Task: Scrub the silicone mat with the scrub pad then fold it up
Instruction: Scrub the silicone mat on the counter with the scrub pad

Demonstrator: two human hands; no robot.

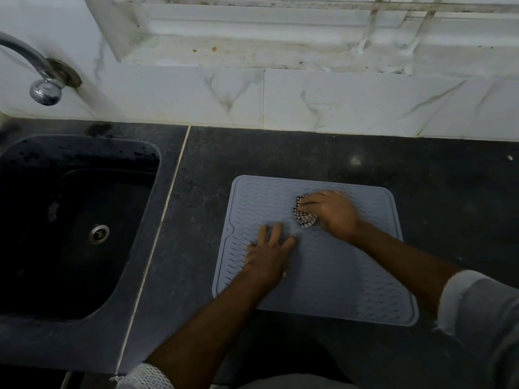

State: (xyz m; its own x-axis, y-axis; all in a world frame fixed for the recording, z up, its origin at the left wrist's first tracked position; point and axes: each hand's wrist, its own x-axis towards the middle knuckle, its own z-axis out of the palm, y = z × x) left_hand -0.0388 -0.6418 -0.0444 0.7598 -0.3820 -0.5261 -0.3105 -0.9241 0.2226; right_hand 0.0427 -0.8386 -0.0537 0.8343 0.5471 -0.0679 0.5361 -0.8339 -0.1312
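Observation:
A grey silicone mat (337,276) with a wavy ribbed pattern lies flat on the dark countertop (309,153). My right hand (334,213) presses a small checked scrub pad (304,217) onto the upper middle of the mat; most of the pad is hidden under my fingers. My left hand (266,256) lies flat on the mat's left half, fingers spread, holding nothing.
A dark sink (75,226) with a metal drain is set into the counter at the left. A chrome tap (42,80) juts from the white marble-tiled wall (309,102) above it. A stained window ledge (252,51) runs behind.

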